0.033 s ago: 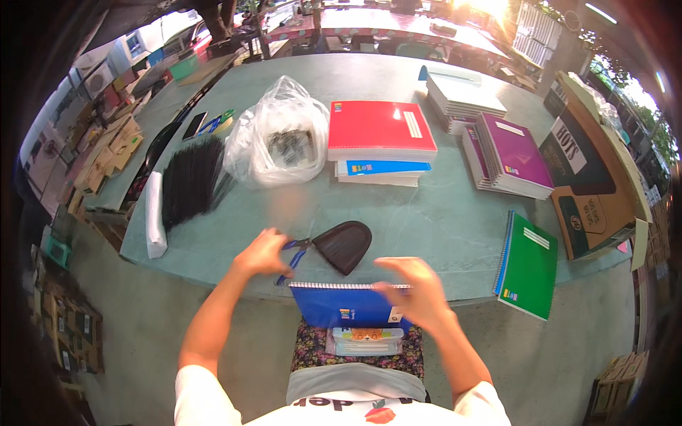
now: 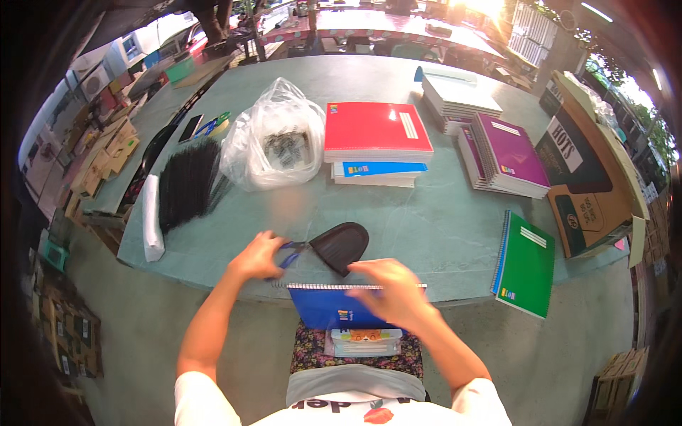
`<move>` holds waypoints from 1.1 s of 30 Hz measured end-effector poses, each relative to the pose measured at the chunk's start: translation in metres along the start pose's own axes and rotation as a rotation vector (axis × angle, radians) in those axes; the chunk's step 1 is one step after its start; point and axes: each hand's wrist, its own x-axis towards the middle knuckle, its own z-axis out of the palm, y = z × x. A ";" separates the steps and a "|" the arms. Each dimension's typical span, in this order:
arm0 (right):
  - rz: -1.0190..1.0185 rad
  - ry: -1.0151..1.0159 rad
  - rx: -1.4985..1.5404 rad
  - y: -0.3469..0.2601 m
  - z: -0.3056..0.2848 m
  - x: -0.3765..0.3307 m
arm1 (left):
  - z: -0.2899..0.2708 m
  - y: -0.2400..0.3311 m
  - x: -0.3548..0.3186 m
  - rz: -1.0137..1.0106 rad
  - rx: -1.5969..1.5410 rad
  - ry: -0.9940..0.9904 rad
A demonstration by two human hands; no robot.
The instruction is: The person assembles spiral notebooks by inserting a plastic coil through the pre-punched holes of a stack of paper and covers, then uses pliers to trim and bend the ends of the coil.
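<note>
My left hand (image 2: 259, 257) is at the table's front edge with its fingers curled together beside blue-handled pliers (image 2: 290, 257). What is between those fingers is hidden. The pliers' far end lies against a dark brown, rounded flat pad (image 2: 341, 246). A blue spiral notebook (image 2: 320, 307) leans at the edge just in front of me, its coil along the top and a wire end past its left corner. My right hand (image 2: 391, 290), blurred, passes over the notebook's right part with thumb and forefinger apart. A clear pouch with an orange animal picture (image 2: 365, 341) rests on my lap.
Red notebooks (image 2: 376, 131) are stacked mid-table, beside a clear plastic bag (image 2: 249, 142) and black coil wires (image 2: 188, 184). Purple notebooks (image 2: 508, 149), white-paged ones (image 2: 462, 103), a green notebook (image 2: 526, 266) and a carton (image 2: 590, 206) stand to the right.
My right hand has moved left along the notebook's coil. My left hand stays by the pliers, and the view has shifted slightly.
</note>
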 end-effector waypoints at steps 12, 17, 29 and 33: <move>0.112 -0.466 0.135 -0.010 0.095 0.064 | -0.004 0.054 -0.106 -0.374 -1.080 -0.099; 0.118 -0.473 0.351 -0.016 0.097 0.068 | 0.023 0.060 -0.110 -0.440 -1.063 -0.201; -0.153 -0.424 0.321 -0.007 0.100 0.057 | 0.040 0.056 -0.103 -0.302 -0.484 -0.014; 0.056 -0.381 0.190 -0.012 0.094 0.058 | 0.016 0.069 -0.110 -0.410 -0.661 -0.190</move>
